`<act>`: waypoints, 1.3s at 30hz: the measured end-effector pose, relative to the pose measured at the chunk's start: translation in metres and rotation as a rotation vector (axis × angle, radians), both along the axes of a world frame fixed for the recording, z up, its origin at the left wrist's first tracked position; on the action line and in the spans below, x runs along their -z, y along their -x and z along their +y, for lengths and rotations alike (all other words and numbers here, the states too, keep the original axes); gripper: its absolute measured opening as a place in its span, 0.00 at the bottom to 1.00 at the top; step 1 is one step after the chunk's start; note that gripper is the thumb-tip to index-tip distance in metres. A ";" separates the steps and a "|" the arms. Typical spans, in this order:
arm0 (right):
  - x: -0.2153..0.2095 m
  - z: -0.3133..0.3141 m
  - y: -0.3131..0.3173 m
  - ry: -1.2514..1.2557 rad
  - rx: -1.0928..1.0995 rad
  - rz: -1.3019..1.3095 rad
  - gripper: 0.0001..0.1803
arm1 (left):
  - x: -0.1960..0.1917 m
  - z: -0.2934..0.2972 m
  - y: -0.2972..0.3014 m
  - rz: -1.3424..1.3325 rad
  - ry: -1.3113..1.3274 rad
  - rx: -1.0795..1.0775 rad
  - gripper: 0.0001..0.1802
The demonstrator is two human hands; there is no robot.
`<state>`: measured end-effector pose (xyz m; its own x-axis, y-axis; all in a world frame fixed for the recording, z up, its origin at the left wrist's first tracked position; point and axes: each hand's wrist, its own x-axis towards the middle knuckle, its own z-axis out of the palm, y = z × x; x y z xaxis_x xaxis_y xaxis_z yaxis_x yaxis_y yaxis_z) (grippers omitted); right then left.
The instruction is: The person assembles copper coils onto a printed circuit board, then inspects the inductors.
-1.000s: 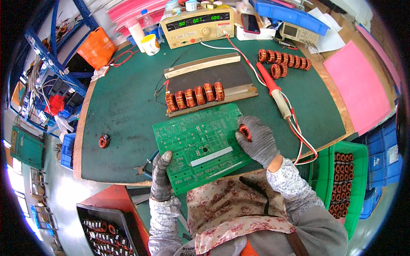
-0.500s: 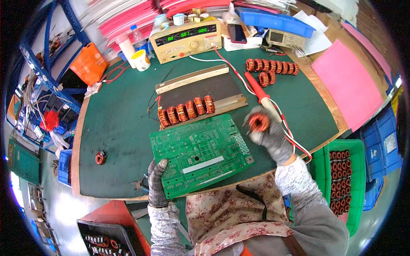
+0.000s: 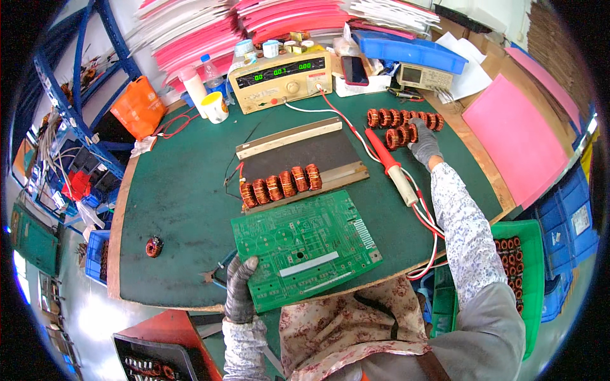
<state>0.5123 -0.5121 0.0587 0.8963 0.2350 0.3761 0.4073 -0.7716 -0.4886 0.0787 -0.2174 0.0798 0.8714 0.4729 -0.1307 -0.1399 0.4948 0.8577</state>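
Observation:
My left hand, in a grey glove, grips the near left edge of a green circuit board that lies flat on the green mat. My right hand, also gloved, reaches far right and rests its fingers on a copper coil at the near side of a group of copper coils. A row of several copper coils sits on a dark fixture plate just beyond the board. A red test probe with red leads lies between the plate and my right arm.
A beige tester with a lit display stands at the back, next to a yellow cup and a phone. A lone coil lies near the left edge. A green bin of coils and pink foam sheet are right.
My right hand has left the board's right edge with a coil and moved far right and back to the group of coils. My left hand stays on the board.

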 end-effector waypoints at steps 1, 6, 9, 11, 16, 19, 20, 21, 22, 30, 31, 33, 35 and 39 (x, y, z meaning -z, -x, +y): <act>0.001 0.002 -0.006 0.094 0.016 -0.023 0.37 | 0.004 0.000 0.004 0.012 0.008 -0.004 0.28; -0.018 -0.004 -0.002 0.153 0.025 0.201 0.40 | 0.000 -0.005 0.007 -0.009 -0.006 -0.041 0.27; -0.018 0.020 0.036 0.324 0.083 -0.134 0.39 | 0.008 0.000 0.007 0.018 0.005 -0.095 0.26; -0.039 0.058 0.086 0.164 -0.209 -0.160 0.38 | 0.009 0.001 0.008 0.006 0.027 -0.091 0.26; -0.035 0.151 0.163 0.045 -0.797 0.035 0.37 | 0.009 -0.001 0.009 -0.020 0.020 -0.083 0.25; -0.027 0.170 0.163 0.040 -0.650 0.165 0.30 | 0.003 -0.008 0.003 -0.035 0.011 -0.055 0.25; -0.023 0.162 0.165 0.042 -0.645 0.170 0.30 | 0.002 -0.010 0.001 -0.045 0.010 -0.032 0.25; -0.024 0.158 0.173 -0.101 -0.622 0.194 0.30 | 0.008 -0.006 0.005 -0.034 0.014 -0.053 0.25; -0.023 0.149 0.178 -0.239 -0.591 0.214 0.29 | 0.010 -0.004 0.007 -0.031 0.016 -0.063 0.25; -0.004 0.045 0.243 -0.779 -0.434 0.758 0.18 | 0.013 0.001 0.007 -0.025 0.032 -0.076 0.24; -0.003 0.042 0.249 -0.808 -0.409 0.779 0.15 | 0.011 0.001 0.006 -0.018 0.022 -0.076 0.24; 0.002 0.047 0.251 -0.793 -0.386 0.709 0.15 | 0.005 -0.003 0.005 0.010 -0.003 -0.089 0.25; 0.003 0.051 0.252 -0.738 -0.362 0.629 0.14 | 0.006 -0.005 0.004 0.000 -0.004 -0.096 0.25; 0.006 0.053 0.247 -0.563 -0.471 0.491 0.14 | 0.011 -0.006 0.004 -0.004 0.005 -0.117 0.26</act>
<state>0.2651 -0.4591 0.0527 0.8438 0.5166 0.1454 0.2664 -0.1681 -0.9491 0.0742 -0.2231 0.0690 0.8107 0.5708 -0.1299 -0.2006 0.4794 0.8544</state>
